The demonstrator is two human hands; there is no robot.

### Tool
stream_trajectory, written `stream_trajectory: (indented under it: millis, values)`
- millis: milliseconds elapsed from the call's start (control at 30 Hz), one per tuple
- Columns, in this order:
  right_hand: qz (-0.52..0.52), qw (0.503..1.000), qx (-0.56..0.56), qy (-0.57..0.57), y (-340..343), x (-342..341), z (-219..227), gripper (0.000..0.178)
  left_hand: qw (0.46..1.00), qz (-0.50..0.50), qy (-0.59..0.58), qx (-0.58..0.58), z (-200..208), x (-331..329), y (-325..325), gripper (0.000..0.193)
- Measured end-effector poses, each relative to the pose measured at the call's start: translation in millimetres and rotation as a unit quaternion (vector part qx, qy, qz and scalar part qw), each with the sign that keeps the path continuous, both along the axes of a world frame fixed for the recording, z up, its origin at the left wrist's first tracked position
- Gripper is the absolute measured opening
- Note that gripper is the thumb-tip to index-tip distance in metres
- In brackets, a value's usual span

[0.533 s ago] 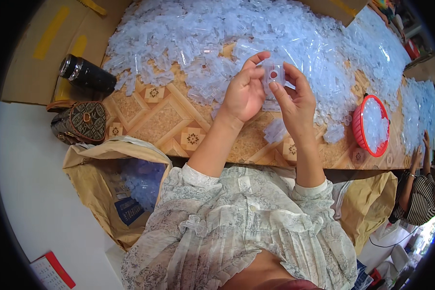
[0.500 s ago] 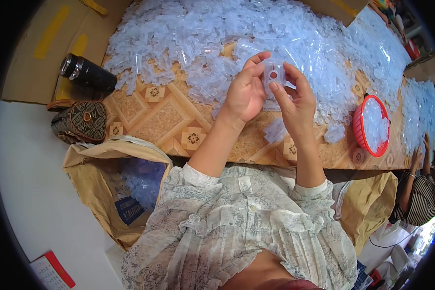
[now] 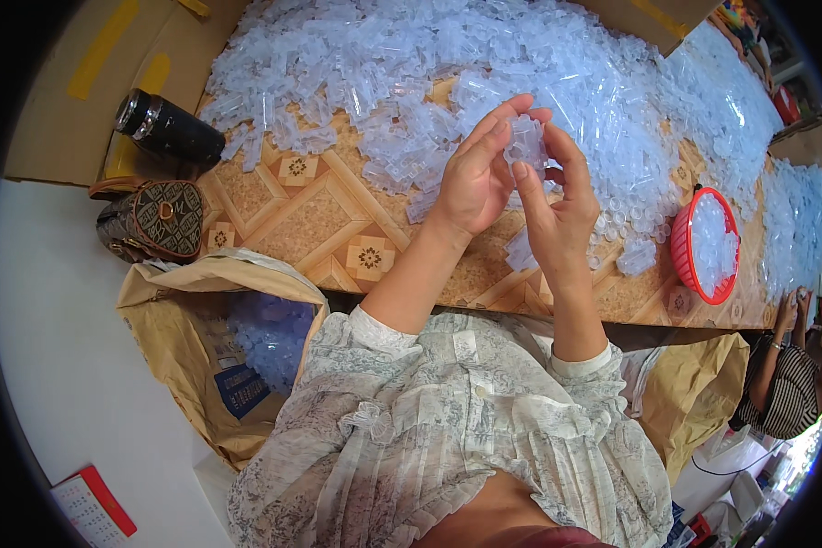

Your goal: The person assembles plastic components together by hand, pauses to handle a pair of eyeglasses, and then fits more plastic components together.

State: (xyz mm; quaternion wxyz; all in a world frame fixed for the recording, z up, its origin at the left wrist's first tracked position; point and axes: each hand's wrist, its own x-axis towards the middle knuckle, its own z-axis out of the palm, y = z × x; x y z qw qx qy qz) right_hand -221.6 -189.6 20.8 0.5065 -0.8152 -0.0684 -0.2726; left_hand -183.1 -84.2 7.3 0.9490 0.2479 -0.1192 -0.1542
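Observation:
Above the table's near half I hold a small clear plastic part (image 3: 526,143), box-like and see-through, between both hands. My left hand (image 3: 475,183) is at its left, palm turned inward, with thumb and fingers closed around that side. The thumb of my right hand (image 3: 560,215) presses the part's lower front, while the fingers curl round its right edge; some fingertips are hidden behind it. Beyond my hands spreads a deep heap of similar clear plastic parts (image 3: 374,68). A few loose ones lie below my wrists, and small clear round caps (image 3: 616,219) are scattered to the right.
A red basket (image 3: 679,247) of clear pieces stands at the right table edge. On the left are a black flask (image 3: 173,132), a patterned pouch (image 3: 160,224) and an open brown paper sack (image 3: 178,352) holding clear parts. Another person (image 3: 781,393) works at far right.
The clear part has turned between my fingers; the round hole that faced me no longer shows. My left fingers have closed in nearer its top. The view has shifted slightly.

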Motion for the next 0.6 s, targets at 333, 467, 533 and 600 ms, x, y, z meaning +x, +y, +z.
stream_trajectory:
  millis: [333,467,533,600]
  values:
    - [0.019,0.996,-0.054,-0.068,-2.2,0.3,-7.1,0.043,0.999,0.004,-0.034,-0.016,1.5,2.2,-0.4,0.043]
    - [0.017,0.993,-0.085,-0.078,-2.4,0.6,-6.4,0.041,0.998,0.021,-0.055,0.011,-0.8,3.2,-1.9,0.046]
    - [0.022,0.993,-0.082,-0.079,-2.7,-0.4,-5.3,0.041,0.998,0.028,-0.059,0.021,-2.6,3.4,-2.2,0.046]
    - [0.027,0.993,-0.079,-0.079,-3.2,-0.9,-4.9,0.041,0.998,0.02,-0.054,0.02,-2.9,2.5,-2.6,0.047]
